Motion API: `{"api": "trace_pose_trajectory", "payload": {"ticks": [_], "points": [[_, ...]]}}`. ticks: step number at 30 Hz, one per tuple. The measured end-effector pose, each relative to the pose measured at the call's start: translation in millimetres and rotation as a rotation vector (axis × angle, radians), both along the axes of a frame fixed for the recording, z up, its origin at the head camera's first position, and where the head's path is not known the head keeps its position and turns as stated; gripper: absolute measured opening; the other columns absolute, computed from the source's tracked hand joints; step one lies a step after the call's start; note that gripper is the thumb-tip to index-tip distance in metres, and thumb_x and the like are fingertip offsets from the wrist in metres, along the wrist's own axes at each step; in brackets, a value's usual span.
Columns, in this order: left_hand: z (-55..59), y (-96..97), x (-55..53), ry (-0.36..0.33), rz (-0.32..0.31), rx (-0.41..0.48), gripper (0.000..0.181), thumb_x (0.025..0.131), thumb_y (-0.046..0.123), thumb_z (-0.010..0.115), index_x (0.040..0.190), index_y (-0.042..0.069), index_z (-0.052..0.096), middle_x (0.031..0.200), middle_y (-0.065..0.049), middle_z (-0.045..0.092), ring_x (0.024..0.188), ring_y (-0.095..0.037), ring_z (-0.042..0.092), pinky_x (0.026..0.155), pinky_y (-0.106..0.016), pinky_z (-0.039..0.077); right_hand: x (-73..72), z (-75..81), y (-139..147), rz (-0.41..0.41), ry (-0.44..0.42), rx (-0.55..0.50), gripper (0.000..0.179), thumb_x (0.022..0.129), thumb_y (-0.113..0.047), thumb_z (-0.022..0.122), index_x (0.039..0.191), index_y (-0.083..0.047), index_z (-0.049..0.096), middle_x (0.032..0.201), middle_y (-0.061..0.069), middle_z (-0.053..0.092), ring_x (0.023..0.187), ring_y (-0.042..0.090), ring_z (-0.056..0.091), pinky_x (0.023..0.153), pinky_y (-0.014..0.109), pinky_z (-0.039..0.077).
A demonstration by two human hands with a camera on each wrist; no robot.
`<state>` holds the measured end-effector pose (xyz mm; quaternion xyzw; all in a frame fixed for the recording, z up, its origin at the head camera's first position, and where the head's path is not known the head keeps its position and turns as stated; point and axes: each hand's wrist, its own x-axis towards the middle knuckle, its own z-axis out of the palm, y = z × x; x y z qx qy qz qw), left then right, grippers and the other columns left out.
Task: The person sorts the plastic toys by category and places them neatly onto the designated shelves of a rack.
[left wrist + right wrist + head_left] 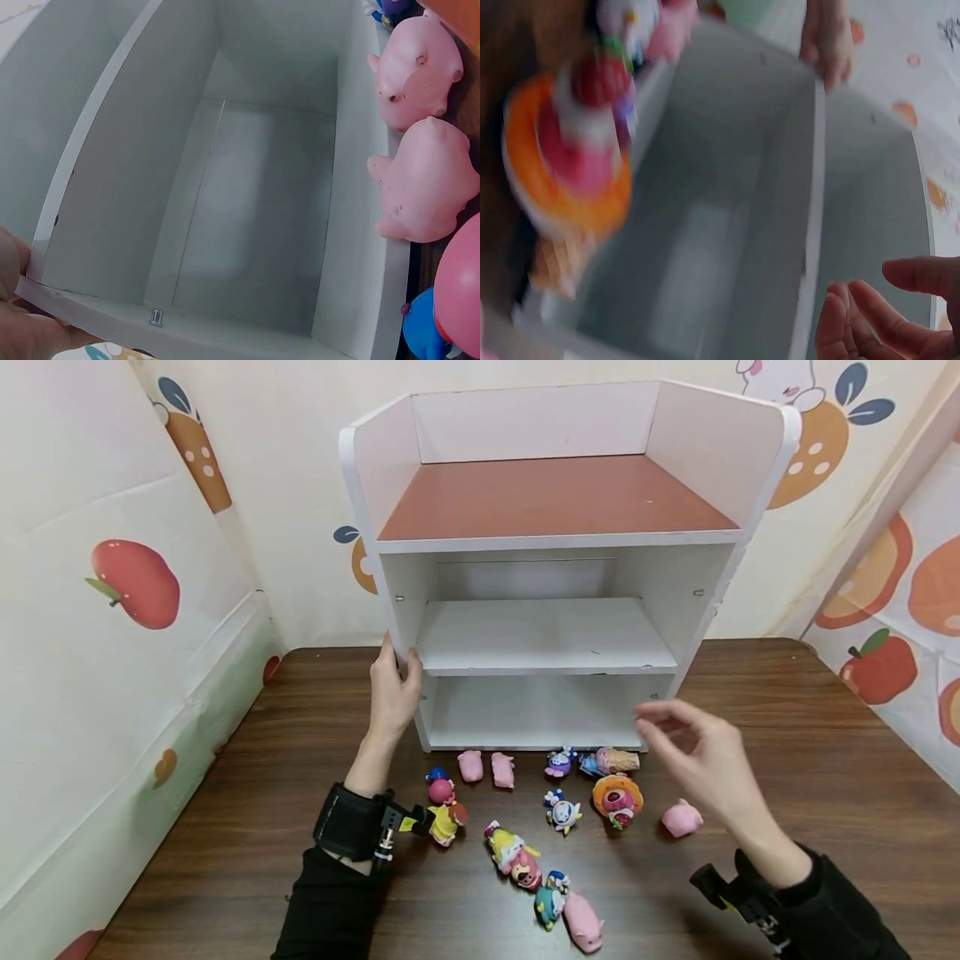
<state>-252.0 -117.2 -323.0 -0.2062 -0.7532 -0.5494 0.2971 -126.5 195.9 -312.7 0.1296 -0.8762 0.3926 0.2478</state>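
A white shelf unit (547, 672) with a brown top board stands on the wooden table. My left hand (395, 693) grips the front edge of its left side panel, thumb on the inner side and fingers on the outer side. In the left wrist view, part of that hand (26, 315) shows at the panel edge. My right hand (693, 752) hovers by the shelf's lower right corner, fingers loosely bent and holding nothing. The right wrist view, blurred, shows its fingers (885, 326) apart from the shelf. Nearest below it lies a pink pig toy (682, 818).
Two small pink pigs (471, 766) and other figurines lie along the shelf's front. A bear figurine with an orange ring (618, 800) lies nearby. Several more toys, including a large pink pig (582, 922), lie toward the front. Fruit-printed sheets (135, 583) hang around the table.
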Motion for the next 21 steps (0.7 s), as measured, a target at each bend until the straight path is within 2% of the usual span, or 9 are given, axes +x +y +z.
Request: {"api": "trace_pose_trajectory", "payload": {"ticks": [6,14,18,21], "points": [[-0.8,1.3,0.3,0.005,0.004,0.012,0.038,0.085,-0.005,0.040,0.123,-0.012,0.040,0.114,-0.028,0.050,0.094,-0.032,0.051,0.075,-0.049,0.045,0.7,-23.8,-26.3,0.127,-0.084,0.127,0.015,0.079,-0.004,0.064,0.093,-0.003,0.064,0.076,-0.001,0.062,0.060,0.006,0.055,0.054,0.022,0.047],[1.5,1.9,1.5,-0.006,-0.006,0.062,0.037,0.084,-0.010,0.042,0.120,-0.014,0.042,0.113,-0.031,0.050,0.097,-0.037,0.051,0.077,-0.051,0.044,-1.5,-47.4,-48.0,0.169,-0.134,0.234,0.019,0.073,-0.006,0.069,0.089,0.001,0.061,0.071,0.000,0.059,0.058,0.006,0.053,0.056,0.024,0.045],[13.2,5.7,14.0,-0.002,0.006,0.063,0.035,0.083,-0.012,0.041,0.117,-0.018,0.042,0.109,-0.035,0.050,0.092,-0.039,0.051,0.073,-0.051,0.045,-1.4,-54.1,-54.7,0.166,-0.245,0.273,0.023,0.074,-0.010,0.068,0.092,0.002,0.059,0.073,0.003,0.058,0.057,0.006,0.053,0.051,0.020,0.043],[21.1,8.7,22.9,-0.001,0.034,0.048,0.033,0.082,-0.012,0.041,0.114,-0.019,0.044,0.105,-0.035,0.051,0.082,-0.036,0.053,0.065,-0.040,0.048,-1.7,-57.6,-59.0,0.165,-0.301,0.305,0.023,0.075,-0.012,0.067,0.092,0.002,0.058,0.077,0.006,0.059,0.058,0.008,0.054,0.051,0.020,0.043]]}}
